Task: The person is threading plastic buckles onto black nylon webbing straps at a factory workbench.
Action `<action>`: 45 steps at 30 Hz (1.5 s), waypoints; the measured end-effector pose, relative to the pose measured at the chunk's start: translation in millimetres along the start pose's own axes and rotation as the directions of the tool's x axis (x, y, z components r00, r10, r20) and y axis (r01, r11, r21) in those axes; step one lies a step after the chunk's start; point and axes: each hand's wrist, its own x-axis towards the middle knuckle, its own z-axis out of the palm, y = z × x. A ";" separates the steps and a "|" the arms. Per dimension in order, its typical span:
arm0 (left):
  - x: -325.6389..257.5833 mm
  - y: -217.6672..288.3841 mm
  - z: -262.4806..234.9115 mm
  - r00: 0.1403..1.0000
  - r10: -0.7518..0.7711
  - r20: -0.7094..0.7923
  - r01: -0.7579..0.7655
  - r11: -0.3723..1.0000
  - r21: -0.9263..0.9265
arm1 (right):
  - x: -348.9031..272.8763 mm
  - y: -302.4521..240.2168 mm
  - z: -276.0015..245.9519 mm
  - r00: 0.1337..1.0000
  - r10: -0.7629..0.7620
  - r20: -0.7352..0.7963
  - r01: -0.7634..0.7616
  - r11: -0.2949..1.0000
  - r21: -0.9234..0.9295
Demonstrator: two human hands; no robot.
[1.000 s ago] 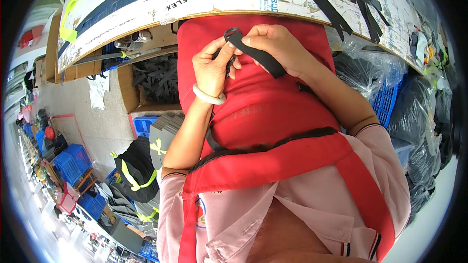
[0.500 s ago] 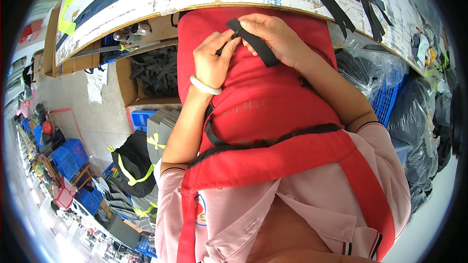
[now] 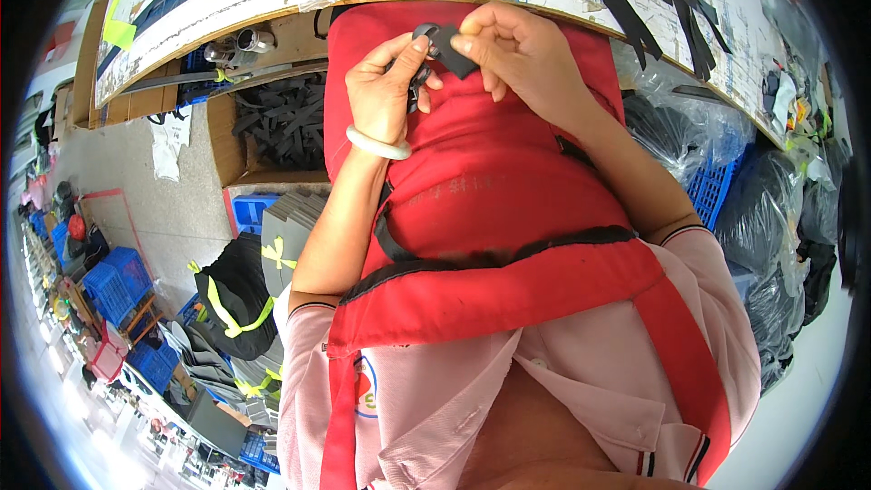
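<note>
A cluttered workroom seen from above: a wooden-edged worktable (image 3: pixel 272 14) curves across the top, beyond both hands, covered with pale printed sheets (their lettering is cut off by the rim and not legible). The left hand (image 3: pixel 386 91), with a white bangle (image 3: pixel 376 145) at the wrist, pinches the lower end of a short black strap (image 3: pixel 445 41) between thumb and forefinger. The right hand (image 3: pixel 517 50) pinches the strap's upper end from the other side, fingers curled. The strap sits between the two hands, just above a red apron (image 3: pixel 490 191) that covers the person's front. A small dark ring or buckle at the strap's left end is largely hidden by the fingers, and its shape is hard to make out. Loose black straps (image 3: pixel 626 0) lie on the table beyond the right hand. Below and left of the left hand, an open cardboard box (image 3: pixel 227 141) holds a heap of black straps. Further left, blue plastic crates (image 3: pixel 113 281) stand on the floor, contents unclear. Right of the right forearm, dark plastic bags (image 3: pixel 671 136) rest against another blue crate (image 3: pixel 712 191).
</note>
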 end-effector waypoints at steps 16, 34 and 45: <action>-26.5 21.6 -22.4 0.992 0.000 0.130 -0.025 0.982 0.186 | 22.8 41.4 1.0 0.926 0.204 0.319 -0.299 0.910 0.286; -43.1 14.0 -42.1 0.954 0.273 -0.122 -0.236 0.938 0.254 | 34.4 32.0 65.5 0.880 0.070 0.470 -0.151 0.979 0.137; -18.4 8.7 -24.2 0.982 -0.177 0.069 0.107 0.815 0.570 | 26.8 47.8 9.6 0.933 0.130 0.336 -0.151 0.988 0.039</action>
